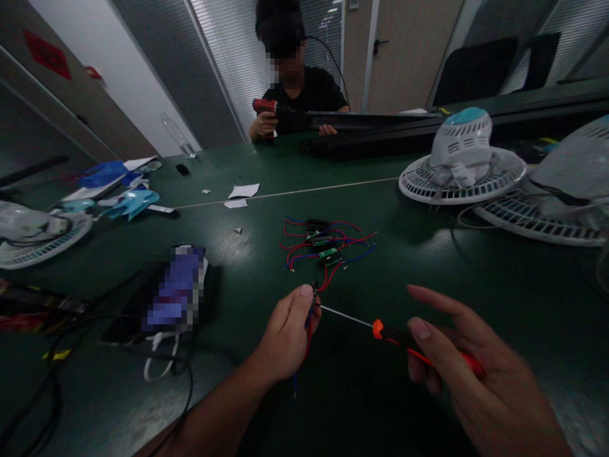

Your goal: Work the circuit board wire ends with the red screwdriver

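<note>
Between the thumb and fingers of my left hand (288, 330) is a small dark circuit module (314, 289), mostly hidden by the grip. Red and blue wires (328, 278) run out of it above and below the hand. My right hand (469, 362) is closed around the orange and black handle of a screwdriver (394, 334), its index finger stretched out off the handle. The metal shaft points left, and its tip meets the module or lies right beside it; which one I cannot tell. Just beyond, several similar green and black circuit modules (327, 252) with red and blue wires lie in a group.
A phone (176, 289) with cables lies at left on the green table (247, 381). White fan parts (461, 171) stand at right, with another fan part (42, 231) at far left. Paper scraps (244, 190) lie mid-table. Opposite, a person holds a red drill (265, 106) at long black bars (371, 143).
</note>
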`<state>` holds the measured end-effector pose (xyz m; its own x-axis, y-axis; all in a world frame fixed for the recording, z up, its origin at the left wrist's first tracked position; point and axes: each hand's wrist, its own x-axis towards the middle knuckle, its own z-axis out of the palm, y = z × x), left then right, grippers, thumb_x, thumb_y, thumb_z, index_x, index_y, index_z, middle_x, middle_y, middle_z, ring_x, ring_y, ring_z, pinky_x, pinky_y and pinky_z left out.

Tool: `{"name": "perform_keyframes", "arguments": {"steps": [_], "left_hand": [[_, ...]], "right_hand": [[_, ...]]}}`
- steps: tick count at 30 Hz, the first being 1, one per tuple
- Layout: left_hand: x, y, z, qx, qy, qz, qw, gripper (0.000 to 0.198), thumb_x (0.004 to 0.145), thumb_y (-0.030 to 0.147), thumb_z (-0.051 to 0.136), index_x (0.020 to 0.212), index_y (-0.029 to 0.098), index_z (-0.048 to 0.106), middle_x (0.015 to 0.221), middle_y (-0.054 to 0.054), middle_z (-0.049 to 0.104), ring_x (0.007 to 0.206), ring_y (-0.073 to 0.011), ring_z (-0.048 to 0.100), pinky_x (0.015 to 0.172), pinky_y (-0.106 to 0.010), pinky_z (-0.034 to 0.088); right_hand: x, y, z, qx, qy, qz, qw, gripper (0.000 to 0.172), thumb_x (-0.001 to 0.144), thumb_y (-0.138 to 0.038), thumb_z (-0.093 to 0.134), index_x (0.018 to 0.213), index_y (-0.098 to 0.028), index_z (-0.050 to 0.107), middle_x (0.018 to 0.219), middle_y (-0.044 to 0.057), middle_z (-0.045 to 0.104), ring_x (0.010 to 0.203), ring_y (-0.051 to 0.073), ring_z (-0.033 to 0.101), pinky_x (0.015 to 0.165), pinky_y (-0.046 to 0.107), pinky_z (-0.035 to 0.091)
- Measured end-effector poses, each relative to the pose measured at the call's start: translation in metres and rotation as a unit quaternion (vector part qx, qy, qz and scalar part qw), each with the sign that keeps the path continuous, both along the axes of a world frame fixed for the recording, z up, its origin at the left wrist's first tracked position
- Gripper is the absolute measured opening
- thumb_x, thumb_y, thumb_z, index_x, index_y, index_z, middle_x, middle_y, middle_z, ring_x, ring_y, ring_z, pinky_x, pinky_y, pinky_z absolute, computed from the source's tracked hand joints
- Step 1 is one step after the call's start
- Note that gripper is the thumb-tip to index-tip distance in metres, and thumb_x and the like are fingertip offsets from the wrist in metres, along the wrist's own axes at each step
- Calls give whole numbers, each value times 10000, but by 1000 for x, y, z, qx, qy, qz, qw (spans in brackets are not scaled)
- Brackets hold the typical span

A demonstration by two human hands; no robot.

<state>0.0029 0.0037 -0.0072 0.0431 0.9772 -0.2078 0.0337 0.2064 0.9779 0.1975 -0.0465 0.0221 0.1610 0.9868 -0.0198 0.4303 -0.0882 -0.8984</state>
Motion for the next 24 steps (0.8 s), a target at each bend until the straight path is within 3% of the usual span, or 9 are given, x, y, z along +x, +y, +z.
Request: {"name": "perform_keyframes", "arguments": {"steps": [9, 17, 21, 24], "left_hand": [[0, -1, -3, 5, 8, 3, 1000, 394, 828, 509, 456, 657, 171, 568, 600, 14, 491, 550, -110, 454, 538, -210, 385], [-1, -1, -2, 10, 2, -12, 1000, 376, 860, 465, 434, 657, 175, 560, 595, 26, 470, 549, -98, 432, 535, -195, 381], [0, -1, -2, 4, -25, -2, 1000, 353, 841, 460, 480, 670, 166, 572, 623, 16, 497, 577, -97, 460, 549, -191, 399], [0, -1, -2, 4, -33, 3, 999, 361, 830, 474, 491, 672, 162, 581, 615, 13, 499, 568, -98, 461, 540, -195, 399]], "right_hand": [[-2, -1, 3, 15, -11, -6, 1000, 411, 839, -445, 488, 1148, -179, 541, 456, -34, 602, 397, 155, 575, 367, 238, 466], [2, -3, 0, -7, 16, -18, 1000, 475, 803, -482, 533, 1179, -192, 515, 614, 4, 673, 491, 173, 628, 441, 266, 508], [-2, -5, 5, -27, 56, -21, 998, 470, 832, -518, 479, 1172, -199, 548, 538, -7, 643, 472, 164, 599, 429, 251, 494], [-7, -5, 9, -48, 77, -64, 994, 484, 862, -546, 399, 1145, -199, 583, 441, -26, 586, 391, 145, 531, 369, 233, 439]]}}
